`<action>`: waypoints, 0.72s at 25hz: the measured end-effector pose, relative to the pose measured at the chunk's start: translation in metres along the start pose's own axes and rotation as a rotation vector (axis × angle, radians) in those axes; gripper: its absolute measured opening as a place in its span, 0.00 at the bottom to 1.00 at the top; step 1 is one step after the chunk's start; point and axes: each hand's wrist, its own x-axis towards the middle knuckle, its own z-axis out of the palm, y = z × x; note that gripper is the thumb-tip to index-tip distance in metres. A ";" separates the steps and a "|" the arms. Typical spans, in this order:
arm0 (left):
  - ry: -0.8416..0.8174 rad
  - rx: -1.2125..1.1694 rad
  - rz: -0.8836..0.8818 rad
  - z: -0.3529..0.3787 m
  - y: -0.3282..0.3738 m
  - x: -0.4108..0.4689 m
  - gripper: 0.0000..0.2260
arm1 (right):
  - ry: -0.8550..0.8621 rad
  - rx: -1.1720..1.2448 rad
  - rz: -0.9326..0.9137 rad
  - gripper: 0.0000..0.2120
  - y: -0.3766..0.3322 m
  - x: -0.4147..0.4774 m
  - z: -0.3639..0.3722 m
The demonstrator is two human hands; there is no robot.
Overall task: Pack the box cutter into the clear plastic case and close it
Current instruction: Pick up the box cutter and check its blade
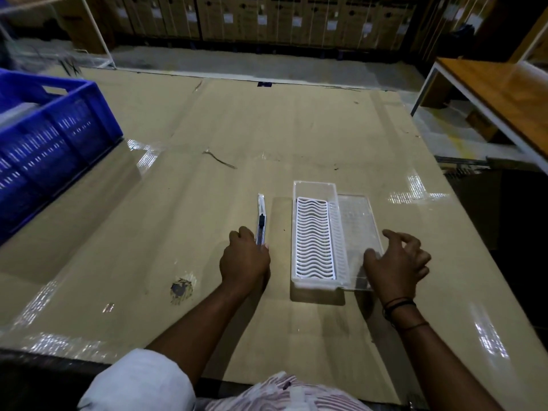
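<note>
A slim box cutter [261, 216] with a black slider lies on the cardboard-covered table, pointing away from me. My left hand [244, 260] covers its near end, fingers curled around the handle. To the right stands the clear plastic case [315, 188], open, with a white wavy grid insert [315, 237] in it. Its clear lid [357, 215] lies flat along the case's right side. My right hand [397, 262] rests on the lid's near right corner with fingers spread.
A blue slotted crate [50, 137] stands at the table's left edge. A wooden-topped bench [498, 90] is off to the right. Stacked cardboard boxes [267, 19] line the back wall. A torn dark spot [181, 289] marks the cardboard near my left forearm.
</note>
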 end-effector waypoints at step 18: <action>-0.018 -0.033 -0.134 0.009 -0.004 0.017 0.13 | -0.035 0.182 -0.242 0.17 -0.043 -0.025 0.002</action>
